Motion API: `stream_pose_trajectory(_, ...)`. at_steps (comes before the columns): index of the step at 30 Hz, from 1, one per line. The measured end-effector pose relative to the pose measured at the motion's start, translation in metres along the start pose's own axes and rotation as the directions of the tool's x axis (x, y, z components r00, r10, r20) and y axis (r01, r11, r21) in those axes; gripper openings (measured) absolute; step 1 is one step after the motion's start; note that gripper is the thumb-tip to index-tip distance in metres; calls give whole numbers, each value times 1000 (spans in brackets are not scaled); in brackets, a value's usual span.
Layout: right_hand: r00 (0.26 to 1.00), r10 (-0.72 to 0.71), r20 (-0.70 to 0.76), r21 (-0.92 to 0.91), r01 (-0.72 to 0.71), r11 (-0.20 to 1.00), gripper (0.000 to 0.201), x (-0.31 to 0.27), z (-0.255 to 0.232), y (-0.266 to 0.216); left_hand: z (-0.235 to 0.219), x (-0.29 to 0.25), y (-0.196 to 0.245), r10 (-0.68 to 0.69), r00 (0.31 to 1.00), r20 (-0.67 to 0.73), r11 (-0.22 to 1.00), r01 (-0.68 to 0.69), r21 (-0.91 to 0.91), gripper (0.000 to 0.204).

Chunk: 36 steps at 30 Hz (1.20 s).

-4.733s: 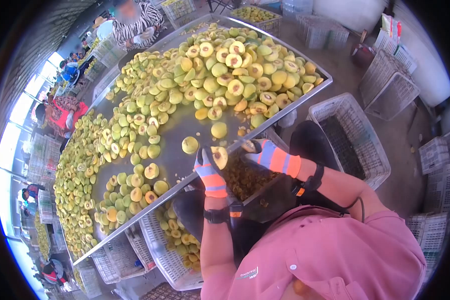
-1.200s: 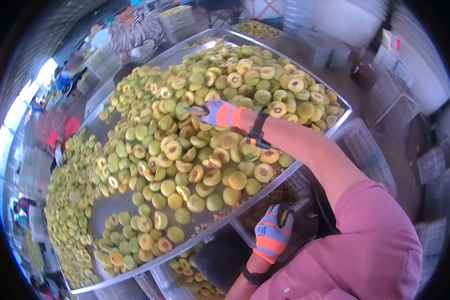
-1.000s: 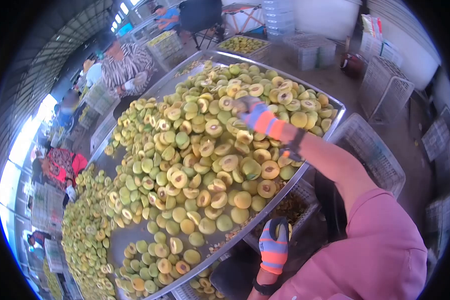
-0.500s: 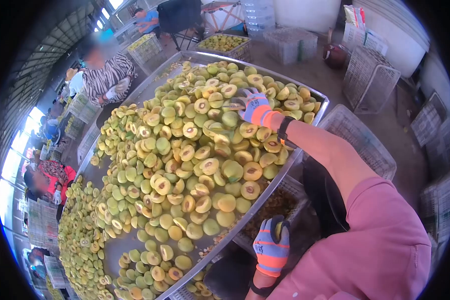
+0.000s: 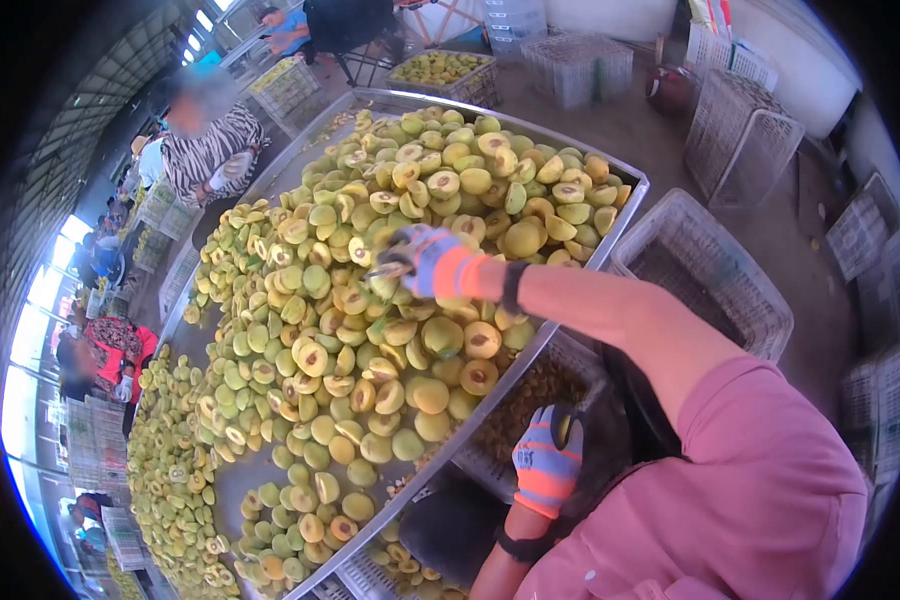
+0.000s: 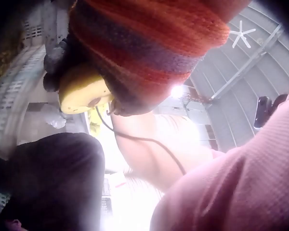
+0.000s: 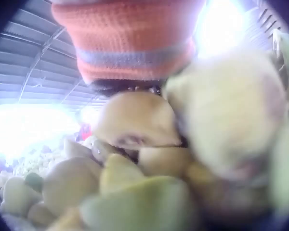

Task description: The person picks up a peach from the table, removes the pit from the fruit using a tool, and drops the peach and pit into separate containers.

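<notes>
Halved green-yellow peaches (image 5: 315, 280), several with brown centres showing, lie heaped on a metal table (image 5: 232, 487). My right hand (image 5: 432, 262), in a striped glove, is in the middle of the heap, fingers curled round a slim metallic tool (image 5: 385, 270) whose shape is blurred. In the right wrist view, peach halves (image 7: 137, 120) crowd just under the glove and hide the fingers. My left hand (image 5: 547, 462) is near my lap, below the table edge, and holds a yellow peach half (image 6: 84, 91); its cut face shows in the left wrist view.
Below the table edge, a crate (image 5: 595, 385) contains brown scraps. Another crate (image 5: 705, 265) stands to the right, and a white crate (image 5: 370, 580) with peaches is at the front. A raised metal rim (image 5: 530, 350) borders the table. A person (image 5: 210, 155) works across it.
Over the last half second my right hand has swept left across the heap. Since the earliest frame, peaches have spread over the bare metal near me, and my left hand has dropped toward my lap.
</notes>
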State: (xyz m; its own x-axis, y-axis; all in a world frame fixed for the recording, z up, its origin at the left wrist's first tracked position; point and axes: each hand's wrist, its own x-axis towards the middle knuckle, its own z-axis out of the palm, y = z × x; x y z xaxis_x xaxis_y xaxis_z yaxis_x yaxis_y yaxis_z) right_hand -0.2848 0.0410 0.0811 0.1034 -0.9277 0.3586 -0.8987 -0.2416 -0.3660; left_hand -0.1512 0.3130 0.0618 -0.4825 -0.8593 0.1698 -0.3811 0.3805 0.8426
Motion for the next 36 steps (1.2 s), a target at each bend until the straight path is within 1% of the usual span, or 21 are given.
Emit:
stream_pose_trajectory(2, 999, -26, -33, -13, 26, 1000, 40, 4, 23, -19, 13, -3, -12, 1, 1000, -15, 998, 0, 70, 27)
stream_pose_trajectory(4, 996, -46, 74, -59, 51, 997, 40, 11, 38, -24, 20, -3, -22, -14, 1000, 1, 989, 13, 150, 30)
stream_pose_trajectory(6, 975, -52, 218, -77, 70, 995, 42, 14, 42, -28, 15, -7, -22, -98, 994, 41, 986, 92, 137, 34)
stream_pose_trajectory(9, 978, -29, 208, 185, -10, 983, 44, 22, 43, -18, 12, -4, -24, -166, 982, 91, 970, 146, 193, 32)
stream_pose_trajectory(10, 978, -116, 175, 370, 44, 928, 46, 25, 35, -10, 12, -4, -26, -186, 977, 108, 962, 158, 224, 30)
stream_pose_trajectory(13, 977, -45, 207, 321, -24, 947, 45, 33, 9, -4, 21, -8, -28, -123, 992, 41, 965, 110, 239, 31)
stream_pose_trajectory(16, 988, 65, 138, 303, -105, 947, 41, 45, -9, 23, 21, -7, -26, -121, 987, 110, 970, 94, 226, 31)
stream_pose_trajectory(19, 929, 364, 68, 231, -369, 900, 40, 34, -25, 59, 16, 1, -27, -107, 989, 107, 982, 88, 167, 30)
stream_pose_trajectory(20, 930, 366, -26, 418, -322, 850, 40, 18, -33, 73, 12, 0, -23, -131, 990, 54, 985, 124, 122, 26)
stream_pose_trajectory(21, 916, 381, -121, 583, -245, 774, 39, -2, -45, 85, 5, 1, -20, -185, 978, 95, 983, 186, -5, 20)
stream_pose_trajectory(23, 842, 419, -339, 526, -200, 827, 39, -29, -54, 133, 0, -3, -24, -181, 982, 57, 973, 187, -134, 16)
stream_pose_trajectory(25, 736, 511, -445, 627, -152, 764, 41, -62, -93, 140, -3, -8, -30, -190, 980, 64, 954, 200, -222, 15)
stream_pose_trajectory(26, 739, 559, -376, 571, -290, 768, 40, -74, -97, 169, -4, -11, -32, -205, 976, 69, 939, 216, -267, 15)
stream_pose_trajectory(27, 731, 609, -309, 498, -421, 758, 39, -80, -96, 213, -4, -12, -33, -219, 973, 75, 922, 232, -311, 15)
stream_pose_trajectory(28, 710, 659, -246, 412, -539, 735, 38, -83, -98, 235, -6, -12, -32, -303, 943, 137, 868, 333, -369, 14)
stream_pose_trajectory(31, 723, 674, -152, 137, -660, 738, 49, -93, -111, 206, -20, -5, -30, -234, 957, 170, 873, 284, -396, 18)
stream_pose_trajectory(32, 811, 549, -202, 117, -537, 836, 47, -91, -97, 214, -22, -2, -32, -116, 990, 81, 934, 136, -331, 17)
stream_pose_trajectory(33, 830, 498, -252, -9, -517, 856, 46, -91, -92, 205, -25, 0, -35, 4, 1000, -11, 970, -7, -243, 17)
stream_pose_trajectory(34, 848, 442, -293, -136, -494, 859, 46, -93, -81, 189, -30, 2, -36, 71, 995, -77, 981, -83, -177, 19)
stream_pose_trajectory(35, 868, 381, -320, -260, -467, 845, 45, -95, -73, 175, -34, 2, -36, 134, 981, -139, 983, -149, -105, 25)
stream_pose_trajectory(36, 866, 434, -250, -207, -485, 850, 44, -92, -71, 176, -35, 3, -41, 41, 983, -177, 989, -65, -130, 26)
